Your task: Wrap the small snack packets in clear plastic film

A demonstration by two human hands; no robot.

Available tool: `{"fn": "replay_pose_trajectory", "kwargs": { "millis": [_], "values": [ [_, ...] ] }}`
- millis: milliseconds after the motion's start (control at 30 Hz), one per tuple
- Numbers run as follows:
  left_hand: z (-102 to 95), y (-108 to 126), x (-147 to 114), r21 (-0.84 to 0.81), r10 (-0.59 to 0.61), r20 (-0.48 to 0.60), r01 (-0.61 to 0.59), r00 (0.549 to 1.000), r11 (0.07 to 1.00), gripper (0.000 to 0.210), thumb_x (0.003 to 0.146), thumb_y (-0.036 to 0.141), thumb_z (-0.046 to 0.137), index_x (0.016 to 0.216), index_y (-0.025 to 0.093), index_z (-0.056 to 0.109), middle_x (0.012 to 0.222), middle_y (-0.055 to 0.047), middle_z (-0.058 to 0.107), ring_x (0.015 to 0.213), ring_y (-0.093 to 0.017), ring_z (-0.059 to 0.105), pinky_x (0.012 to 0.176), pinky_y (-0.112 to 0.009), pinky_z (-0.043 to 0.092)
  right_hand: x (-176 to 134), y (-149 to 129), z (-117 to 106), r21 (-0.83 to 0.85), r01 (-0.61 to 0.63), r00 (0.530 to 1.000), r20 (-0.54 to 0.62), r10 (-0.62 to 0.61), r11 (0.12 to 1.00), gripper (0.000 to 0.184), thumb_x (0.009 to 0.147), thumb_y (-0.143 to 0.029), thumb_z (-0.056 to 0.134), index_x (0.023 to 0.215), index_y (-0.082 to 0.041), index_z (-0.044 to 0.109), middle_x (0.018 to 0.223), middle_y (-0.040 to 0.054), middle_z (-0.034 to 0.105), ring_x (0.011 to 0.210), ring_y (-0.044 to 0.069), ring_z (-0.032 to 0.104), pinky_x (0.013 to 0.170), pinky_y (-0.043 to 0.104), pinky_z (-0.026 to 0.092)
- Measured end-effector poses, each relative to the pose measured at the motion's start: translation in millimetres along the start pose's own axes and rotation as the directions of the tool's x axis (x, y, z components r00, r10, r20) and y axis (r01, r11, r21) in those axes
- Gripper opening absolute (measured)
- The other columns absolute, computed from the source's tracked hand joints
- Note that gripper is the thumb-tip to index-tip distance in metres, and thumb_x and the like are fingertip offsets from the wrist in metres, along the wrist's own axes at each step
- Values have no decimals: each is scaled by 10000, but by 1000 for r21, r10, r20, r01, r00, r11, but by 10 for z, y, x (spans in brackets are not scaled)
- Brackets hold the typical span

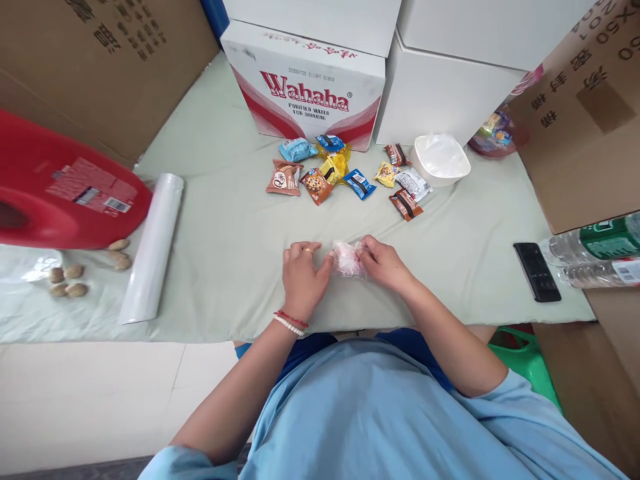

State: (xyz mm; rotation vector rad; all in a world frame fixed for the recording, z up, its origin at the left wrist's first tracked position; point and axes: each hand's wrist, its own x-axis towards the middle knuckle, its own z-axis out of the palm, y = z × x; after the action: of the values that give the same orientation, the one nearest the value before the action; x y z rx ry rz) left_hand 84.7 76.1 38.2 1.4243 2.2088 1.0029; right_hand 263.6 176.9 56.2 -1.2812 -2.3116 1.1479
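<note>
Near the front of the cloth-covered table lies a small clear plastic packet with pinkish-white contents (349,259). My right hand (386,264) pinches its right end between thumb and fingers. On the other side, my left hand (304,272) rests on the cloth with its fingers bent and apart from the thumb. That thumb reaches the packet's left edge; whether it presses on it I cannot tell. Beyond both hands are several wrapped snacks, among them a brown packet (284,178), a blue packet (360,184) and a white packet (413,183).
A white bowl (440,175) lined with plastic stands at the back right, before white boxes (445,100). A Wahaha carton (305,93) is behind the snacks. Leftward are a plastic-film roll (153,250), a red jug (70,190) and walnuts (75,271). A phone (537,271) lies right, beside bottles (607,241).
</note>
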Motion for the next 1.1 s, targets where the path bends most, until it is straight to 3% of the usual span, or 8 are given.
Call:
{"fn": "replay_pose_trajectory", "kwargs": {
  "millis": [133, 267, 400, 500, 633, 867, 1000, 1100],
  "values": [
    [164, 109, 101, 122, -60, 132, 44, 989, 992, 331, 946, 430, 650, 1094, 153, 754, 1120, -168, 684, 1120, -366, 623, 999, -516, 512, -90, -31, 4, 42, -14, 1000, 7, 14, 999, 67, 981, -283, 458, 947, -250, 505, 739, -21, 640, 700, 180, 592, 690, 272, 391],
    [254, 258, 32, -23, -20, 147, 24, 989, 999, 333, 895, 366, 715, 1152, 161, 659, 1048, -112, 661, 1007, -304, 632, 904, -435, 522, -222, -73, -9, 115, -32, 999, -25, 35, 993, 74, 990, -263, 456, 961, -254, 523, 754, -13, 664, 715, 187, 628, 704, 282, 441],
    [295, 353, -97, -120, 108, -25, -110, 994, 987, 343, 842, 208, 724, 1153, 183, 583, 1061, -82, 636, 955, -252, 625, 835, -373, 508, -385, -108, -13, 297, -19, 996, -82, 45, 955, 126, 997, -352, 543, 1009, -252, 618, 810, -9, 701, 755, 190, 654, 765, 319, 506],
    [325, 407, -140, 45, 349, -196, -347, 916, 937, 276, 917, 130, 615, 1186, 184, 590, 1130, -126, 652, 1038, -277, 624, 870, -409, 478, -455, -133, 9, 699, -57, 993, -35, 114, 713, 310, 932, -543, 693, 1057, -259, 686, 925, 13, 754, 848, 204, 698, 806, 343, 563],
    [379, 420, -167, 163, 586, -177, -564, 790, 810, 378, 949, 85, 537, 1315, 172, 575, 1201, -174, 662, 1160, -315, 612, 939, -474, 457, -475, -134, 89, 937, -154, 976, 96, 194, 313, 559, 797, -761, 779, 979, -234, 749, 873, 44, 769, 862, 226, 724, 757, 341, 581],
    [337, 263, -431, -292, 691, 80, -646, 718, 705, 793, 757, 128, 573, 1532, 130, 404, 1550, -256, 463, 1536, -398, 380, 1221, -675, 370, -490, -30, 339, 973, -149, 950, 93, 297, 174, 436, 767, -594, 901, 922, -225, 728, 880, 7, 751, 843, 176, 697, 806, 308, 567],
    [111, 234, -519, -570, 510, 191, -329, 838, 753, 386, 850, 166, 546, 1217, 238, 640, 1465, -142, 601, 1479, -303, 507, 1240, -560, 424, -494, 43, 348, 969, -144, 940, 71, 334, 200, 434, 731, -533, 934, 909, -236, 673, 925, 6, 733, 857, 173, 672, 804, 309, 558],
    [26, 247, -483, -658, 170, 158, -25, 973, 752, 135, 952, 327, 551, 988, 245, 652, 1281, -122, 679, 1369, -291, 602, 1163, -506, 510, -469, 58, 286, 956, -109, 934, 4, 358, 273, 471, 715, -566, 915, 945, -260, 641, 919, 7, 717, 829, 193, 658, 810, 341, 566]
  ]
}}
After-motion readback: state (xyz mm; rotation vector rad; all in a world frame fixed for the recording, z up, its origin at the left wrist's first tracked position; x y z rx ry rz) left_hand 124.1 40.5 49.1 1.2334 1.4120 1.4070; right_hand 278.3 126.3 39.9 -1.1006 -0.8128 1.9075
